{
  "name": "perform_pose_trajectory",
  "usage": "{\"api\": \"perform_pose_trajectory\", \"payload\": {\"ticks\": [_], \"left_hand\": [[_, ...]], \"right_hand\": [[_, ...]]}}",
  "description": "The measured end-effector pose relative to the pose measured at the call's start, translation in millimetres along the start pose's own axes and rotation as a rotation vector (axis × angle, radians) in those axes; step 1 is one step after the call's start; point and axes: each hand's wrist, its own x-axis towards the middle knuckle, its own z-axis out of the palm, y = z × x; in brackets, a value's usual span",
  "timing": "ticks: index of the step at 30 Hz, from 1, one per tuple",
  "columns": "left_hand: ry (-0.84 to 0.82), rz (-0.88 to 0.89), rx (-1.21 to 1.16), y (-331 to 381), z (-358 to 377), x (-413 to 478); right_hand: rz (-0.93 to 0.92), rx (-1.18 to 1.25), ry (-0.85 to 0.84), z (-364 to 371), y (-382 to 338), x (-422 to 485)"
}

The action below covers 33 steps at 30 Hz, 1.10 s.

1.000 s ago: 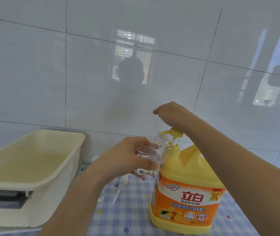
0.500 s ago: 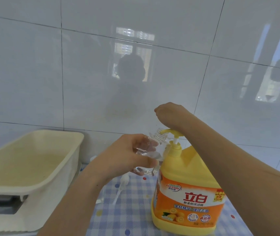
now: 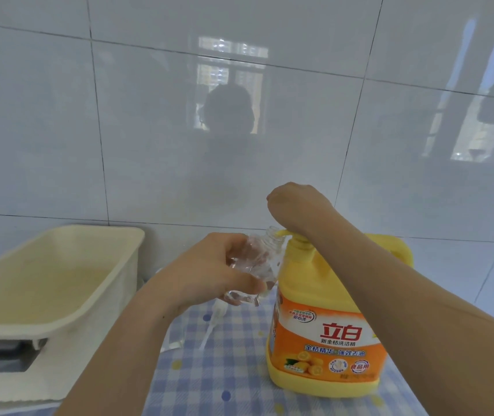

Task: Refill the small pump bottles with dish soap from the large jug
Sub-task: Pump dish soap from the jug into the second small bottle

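My left grip (image 3: 209, 274) is wrapped around the small clear bottle (image 3: 257, 259), thumb across the front. It holds the bottle off the surface (image 3: 224, 370), tilted so its open threaded mouth touches the tip of the jug's yellow spout (image 3: 281, 233). The jug (image 3: 329, 325) stands upright toward the right side of the surface, short of the back edge by the wall. My right grip (image 3: 296, 202) sits over the pump head. Its fingers fold away out of sight, so I cannot tell whether they clasp the head or only press on it. To do this well, I'd keep the mouth directly under the spout tip and press in slow, full strokes. I'd also steady the jug through that downward push, because a jerk could send soap down the outside of the bottle. The bottle looks nearly empty to me, so many strokes remain. A loose pump top (image 3: 215, 316) lies on the surface below my left grip, ready for capping.
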Motion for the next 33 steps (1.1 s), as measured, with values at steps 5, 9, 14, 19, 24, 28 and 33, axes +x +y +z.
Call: {"api": "perform_pose_trajectory", "payload": {"ticks": [5, 9, 14, 19, 24, 28, 33], "left_hand": [[-0.03, -0.008, -0.007, -3.5, -0.6, 1.0], [-0.04, -0.006, 0.033, -5.8, -1.4, 1.7], [-0.065, -0.023, 0.068, -8.6, -1.9, 4.1], [-0.067, -0.033, 0.07, -9.5, 2.9, 5.5], [-0.056, -0.027, 0.063, -10.0, 4.4, 5.2], [-0.055, -0.008, 0.06, -9.9, 4.8, 4.9], [-0.059, 0.009, 0.006, -6.9, 4.6, 4.5]], "right_hand": [[-0.009, -0.016, -0.029, 5.4, 2.0, 2.7], [0.004, -0.016, -0.008, 1.9, 1.4, 0.3], [-0.005, -0.03, -0.028, 2.8, 0.8, 0.4], [0.002, -0.025, -0.023, 3.3, 0.0, 0.5], [0.018, 0.007, -0.02, 0.2, -0.7, -0.6], [0.029, 0.062, -0.013, -1.9, -1.4, -4.8], [0.06, 0.099, 0.017, -11.2, -3.7, -10.3]]}}
